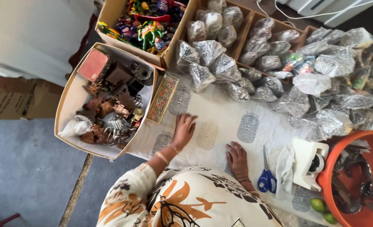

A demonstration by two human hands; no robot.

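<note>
Flatly, both hands (184, 129) (237, 159) on patterned cloth (220, 113)

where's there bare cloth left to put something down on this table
Bare cloth lies between the left hand and right hand, and on to the scissors. Crowded: wrapped bundles fill the far side, tape dispenser and orange tub the right, the open box the left.
</note>
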